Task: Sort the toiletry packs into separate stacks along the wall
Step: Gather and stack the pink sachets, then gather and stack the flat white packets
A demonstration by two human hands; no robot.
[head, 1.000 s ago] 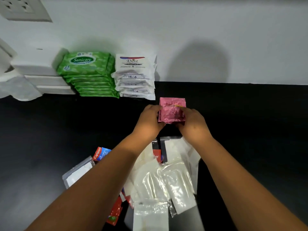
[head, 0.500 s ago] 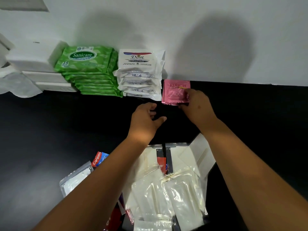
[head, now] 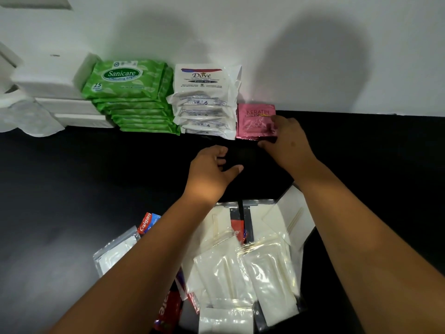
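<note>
From the head view, the right hand (head: 286,143) reaches to the far edge of the black surface (head: 72,179), where it meets the wall (head: 240,32). Its fingers (head: 277,121) lie over the right edge of a pink Keratin pack (head: 254,121) with the thumb at the pack's near edge, so the hand pinches that corner. The pack lies at the foot of the wall, just beside the Dove stack (head: 206,102) on its right.

The left hand (head: 209,172) hovers over the bare surface nearer the person, holding nothing; its fingers are loosely curled and the thumb points right. It is near the right hand but apart from it.

Along the wall, left of the Dove stack and touching it, stands the Sanicare stack (head: 130,92) of green packs. Further left are white boxes (head: 50,92), stacked, with a crumpled white wrapper (head: 33,119) at the far left corner.

At the near edge, under both forearms, lies an unsorted heap: clear bags (head: 265,273) holding white contents and thin sticks, red Colgate packs (head: 147,221), and a clear pouch (head: 113,254) at the heap's left side.
</note>
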